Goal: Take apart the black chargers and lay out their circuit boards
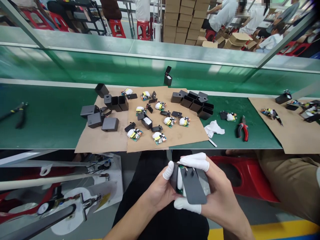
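Low over my lap, both hands close around one dark grey charger housing [192, 188] with a plug cover and a green circuit board showing inside. My left hand [160, 190] grips its left side, the thumb in a white finger cot. My right hand [215, 193] wraps the right side, with white-cotted fingers over the top and under the bottom edge. On the green table ahead lies a brown cardboard sheet [175, 135] with several loose circuit boards [135, 134], small black covers and empty dark housings [110, 124].
Red-handled pliers [243, 128] and a white cloth [213, 128] lie right of the cardboard. Black pliers [20, 113] rest far left. A press machine [62, 196] stands at lower left. Another person's leg [287, 180] is at right. Stacked cartons [185, 20] and seated workers lie beyond the belt.
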### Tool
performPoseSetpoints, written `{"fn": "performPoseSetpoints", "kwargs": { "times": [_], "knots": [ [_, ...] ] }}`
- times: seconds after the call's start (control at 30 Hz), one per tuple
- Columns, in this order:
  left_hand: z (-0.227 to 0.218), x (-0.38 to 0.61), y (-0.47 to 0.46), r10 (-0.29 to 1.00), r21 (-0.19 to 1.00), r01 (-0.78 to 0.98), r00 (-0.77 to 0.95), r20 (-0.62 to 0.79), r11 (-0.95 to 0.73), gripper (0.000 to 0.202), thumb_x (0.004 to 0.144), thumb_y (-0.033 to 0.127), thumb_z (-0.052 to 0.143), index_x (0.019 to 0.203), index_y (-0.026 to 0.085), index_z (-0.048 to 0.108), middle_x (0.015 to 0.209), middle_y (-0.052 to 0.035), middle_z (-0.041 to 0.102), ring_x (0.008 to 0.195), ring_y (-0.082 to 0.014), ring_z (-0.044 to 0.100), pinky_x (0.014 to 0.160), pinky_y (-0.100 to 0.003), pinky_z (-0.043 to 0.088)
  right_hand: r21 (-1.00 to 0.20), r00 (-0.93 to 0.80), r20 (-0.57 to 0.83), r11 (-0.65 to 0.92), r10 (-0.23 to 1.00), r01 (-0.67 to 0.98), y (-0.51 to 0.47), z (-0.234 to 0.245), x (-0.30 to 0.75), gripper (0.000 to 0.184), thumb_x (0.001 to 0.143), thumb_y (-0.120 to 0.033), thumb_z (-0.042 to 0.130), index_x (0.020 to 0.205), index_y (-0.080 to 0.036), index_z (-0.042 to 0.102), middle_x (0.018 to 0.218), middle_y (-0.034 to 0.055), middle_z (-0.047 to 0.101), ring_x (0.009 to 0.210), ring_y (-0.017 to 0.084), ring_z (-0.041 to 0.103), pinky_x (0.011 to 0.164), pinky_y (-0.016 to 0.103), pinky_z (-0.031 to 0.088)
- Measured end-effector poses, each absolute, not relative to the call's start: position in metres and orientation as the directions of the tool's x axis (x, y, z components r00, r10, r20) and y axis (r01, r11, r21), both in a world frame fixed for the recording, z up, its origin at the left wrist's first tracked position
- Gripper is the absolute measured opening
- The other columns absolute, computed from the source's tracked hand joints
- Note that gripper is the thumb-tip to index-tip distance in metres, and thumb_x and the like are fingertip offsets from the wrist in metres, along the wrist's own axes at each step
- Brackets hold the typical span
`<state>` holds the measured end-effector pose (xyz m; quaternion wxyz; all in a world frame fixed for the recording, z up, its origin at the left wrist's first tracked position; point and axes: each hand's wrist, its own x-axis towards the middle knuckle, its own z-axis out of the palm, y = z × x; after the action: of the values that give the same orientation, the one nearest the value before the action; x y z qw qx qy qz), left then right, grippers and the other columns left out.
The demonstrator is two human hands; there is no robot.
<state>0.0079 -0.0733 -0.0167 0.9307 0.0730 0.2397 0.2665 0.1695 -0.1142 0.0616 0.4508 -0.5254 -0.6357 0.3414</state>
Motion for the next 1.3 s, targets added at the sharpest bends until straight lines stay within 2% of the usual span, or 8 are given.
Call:
{"fn": "performPoseSetpoints", "kwargs": {
  "times": [0.1, 0.2, 0.3, 0.47, 0.57, 0.77, 1.07, 1.3],
  "knots": [
    [-0.02, 0.014, -0.076, 0.496, 0.159, -0.471, 0.798, -0.343, 0.868, 0.059, 0.084, 0.072, 0.079, 0.092, 0.014, 0.076, 0.074, -0.0013, 0.067, 0.056, -0.0091, 0.056, 0.055, -0.021, 0.047, -0.926, 0.038, 0.193, 0.169, 0.98, 0.338, -0.118, 0.048, 0.17, 0.091, 0.072, -0.037, 0.103, 0.151, -0.032, 0.058, 0.141, 0.0083, 0.07, 0.128, 0.029, 0.07, 0.111, 0.04, 0.061],
    [-0.024, 0.018, -0.077, 0.482, 0.131, -0.466, 0.817, -0.317, 0.875, 0.063, 0.084, 0.075, 0.077, 0.095, 0.013, 0.075, 0.073, -0.0009, 0.063, 0.055, -0.0084, 0.052, 0.054, -0.021, 0.043, -0.927, 0.077, 0.218, 0.182, 0.973, 0.329, -0.121, 0.033, 0.168, 0.089, 0.076, -0.036, 0.1, 0.153, -0.03, 0.056, 0.143, 0.0111, 0.071, 0.133, 0.031, 0.07, 0.115, 0.046, 0.059],
    [-0.022, 0.018, -0.077, 0.492, 0.218, -0.441, 0.797, -0.35, 0.87, 0.068, 0.086, 0.079, 0.071, 0.103, 0.014, 0.075, 0.072, -0.0031, 0.065, 0.055, -0.0121, 0.054, 0.051, -0.024, 0.039, -0.925, 0.121, 0.264, 0.216, 0.957, 0.313, -0.121, 0.023, 0.164, 0.077, 0.079, -0.034, 0.098, 0.147, -0.029, 0.061, 0.138, 0.0118, 0.074, 0.128, 0.031, 0.073, 0.112, 0.046, 0.062],
    [-0.009, 0.014, -0.068, 0.67, 0.386, -0.55, 0.648, -0.362, 0.74, 0.049, 0.081, 0.061, 0.088, 0.093, 0.016, 0.073, 0.074, 0.0, 0.062, 0.065, -0.012, 0.057, 0.06, -0.023, 0.045, -0.932, 0.191, 0.295, 0.238, 0.936, 0.274, -0.118, 0.012, 0.162, 0.067, 0.081, -0.039, 0.096, 0.14, -0.032, 0.066, 0.129, 0.0088, 0.077, 0.12, 0.029, 0.077, 0.104, 0.038, 0.066],
    [-0.009, 0.012, -0.063, 0.673, 0.406, -0.545, 0.663, -0.327, 0.734, 0.048, 0.08, 0.059, 0.089, 0.096, 0.017, 0.075, 0.07, 0.0022, 0.059, 0.057, -0.0091, 0.051, 0.054, -0.021, 0.04, -0.936, 0.155, 0.282, 0.236, 0.947, 0.262, -0.113, 0.014, 0.166, 0.066, 0.083, -0.044, 0.092, 0.142, -0.03, 0.065, 0.137, 0.013, 0.074, 0.127, 0.034, 0.074, 0.108, 0.045, 0.064],
    [-0.012, 0.005, -0.059, 0.68, 0.457, -0.517, 0.644, -0.349, 0.724, 0.052, 0.08, 0.064, 0.087, 0.101, 0.018, 0.078, 0.069, 0.0008, 0.065, 0.054, -0.0094, 0.058, 0.051, -0.018, 0.04, -0.915, 0.035, 0.252, 0.226, 0.967, 0.335, -0.102, 0.027, 0.17, 0.048, 0.087, -0.026, 0.086, 0.133, -0.029, 0.07, 0.134, 0.0121, 0.076, 0.119, 0.03, 0.078, 0.104, 0.04, 0.066],
    [-0.021, -0.005, -0.054, 0.71, 0.517, -0.529, 0.659, -0.249, 0.673, 0.052, 0.087, 0.065, 0.079, 0.109, 0.017, 0.077, 0.077, -0.0022, 0.067, 0.053, -0.008, 0.054, 0.052, -0.02, 0.042, -0.88, 0.016, 0.411, 0.392, 0.911, 0.268, -0.089, 0.012, 0.168, 0.075, 0.076, -0.036, 0.097, 0.145, -0.03, 0.068, 0.138, 0.0147, 0.076, 0.117, 0.035, 0.079, 0.099, 0.038, 0.068],
    [-0.03, -0.02, -0.043, 0.75, 0.589, -0.544, 0.639, -0.171, 0.597, 0.057, 0.086, 0.063, 0.082, 0.12, 0.017, 0.075, 0.08, -0.0049, 0.071, 0.054, -0.0105, 0.058, 0.054, -0.022, 0.047, -0.864, -0.035, 0.48, 0.479, 0.877, 0.156, -0.071, 0.01, 0.158, 0.064, 0.076, -0.042, 0.096, 0.136, -0.028, 0.077, 0.125, 0.015, 0.081, 0.111, 0.037, 0.081, 0.095, 0.039, 0.068]
  ]
}}
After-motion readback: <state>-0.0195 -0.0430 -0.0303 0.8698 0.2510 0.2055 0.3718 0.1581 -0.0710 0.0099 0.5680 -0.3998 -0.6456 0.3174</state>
